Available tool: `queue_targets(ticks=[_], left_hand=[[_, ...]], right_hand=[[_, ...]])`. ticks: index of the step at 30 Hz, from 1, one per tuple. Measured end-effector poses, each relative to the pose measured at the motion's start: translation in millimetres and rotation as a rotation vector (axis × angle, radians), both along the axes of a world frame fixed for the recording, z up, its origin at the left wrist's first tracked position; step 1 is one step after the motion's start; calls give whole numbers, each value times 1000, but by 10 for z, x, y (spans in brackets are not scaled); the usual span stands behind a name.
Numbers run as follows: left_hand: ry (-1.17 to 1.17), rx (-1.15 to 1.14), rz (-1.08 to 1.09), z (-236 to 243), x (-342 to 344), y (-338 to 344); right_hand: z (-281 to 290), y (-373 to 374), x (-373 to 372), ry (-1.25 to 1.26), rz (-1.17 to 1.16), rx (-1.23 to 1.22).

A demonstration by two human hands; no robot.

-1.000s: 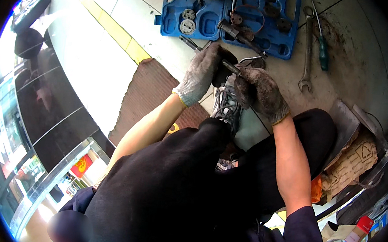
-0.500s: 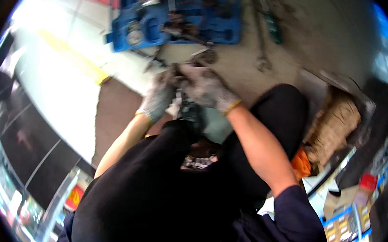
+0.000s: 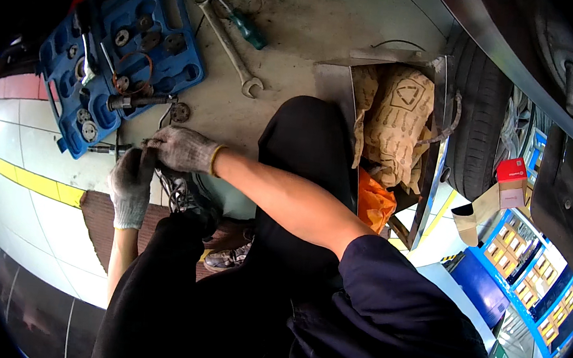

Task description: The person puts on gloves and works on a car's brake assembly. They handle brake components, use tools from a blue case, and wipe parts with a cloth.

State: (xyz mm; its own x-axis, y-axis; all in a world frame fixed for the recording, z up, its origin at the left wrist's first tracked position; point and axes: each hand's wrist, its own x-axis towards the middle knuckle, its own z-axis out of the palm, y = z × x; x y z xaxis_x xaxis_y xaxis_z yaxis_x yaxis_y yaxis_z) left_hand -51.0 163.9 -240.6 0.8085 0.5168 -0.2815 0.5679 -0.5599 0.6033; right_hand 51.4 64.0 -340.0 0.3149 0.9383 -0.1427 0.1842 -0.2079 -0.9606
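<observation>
My left hand (image 3: 130, 189) and my right hand (image 3: 181, 149), both in grimy grey knit gloves, meet above my shoe, beside the blue tool case (image 3: 197, 76). Their fingers are closed and pressed together at the tips; whatever they hold is hidden by the dark, dirty glove fingers. Just beyond them a threaded spindle tool (image 3: 136, 102) lies across the case's near edge. A small round metal disc (image 3: 180, 112) rests on the floor by the right hand. Close to the left fingertips is a dark rod-shaped tool (image 3: 104, 149).
A combination wrench (image 3: 231, 48) and a green-handled screwdriver (image 3: 246, 29) lie on the stained floor. To the right stands a metal box (image 3: 427, 212) with a brown paper package (image 3: 400, 121) and an orange bag (image 3: 374, 200). Beyond is a tyre (image 3: 475, 120). A brown mat (image 3: 102, 221) lies at left.
The view has swung right, so the hands and blue case appear farther left and the metal box nearer the middle. My hands remain together, fingers closed.
</observation>
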Motion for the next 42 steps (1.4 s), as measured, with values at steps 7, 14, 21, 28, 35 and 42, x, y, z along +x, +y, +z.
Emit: queue_targets(ticks=[7, 14, 21, 28, 35, 42], left_hand=[[66, -580, 123, -350, -79, -68], [-103, -1294, 316, 91, 366, -473], [-65, -1276, 283, 181, 309, -571], [-260, -1420, 381, 66, 104, -496], [-95, -1404, 191, 169, 227, -386], [-256, -955, 142, 174, 195, -279]], right_hand=[[601, -348, 346, -609, -51, -145], [1904, -1567, 840, -440, -494, -173], [1621, -2382, 576, -500, -1014, -479], [1657, -2491, 774, -457, -1049, -507], [1736, -1983, 744, -294, -756, -109], [1333, -828, 543, -646, -206, -26]])
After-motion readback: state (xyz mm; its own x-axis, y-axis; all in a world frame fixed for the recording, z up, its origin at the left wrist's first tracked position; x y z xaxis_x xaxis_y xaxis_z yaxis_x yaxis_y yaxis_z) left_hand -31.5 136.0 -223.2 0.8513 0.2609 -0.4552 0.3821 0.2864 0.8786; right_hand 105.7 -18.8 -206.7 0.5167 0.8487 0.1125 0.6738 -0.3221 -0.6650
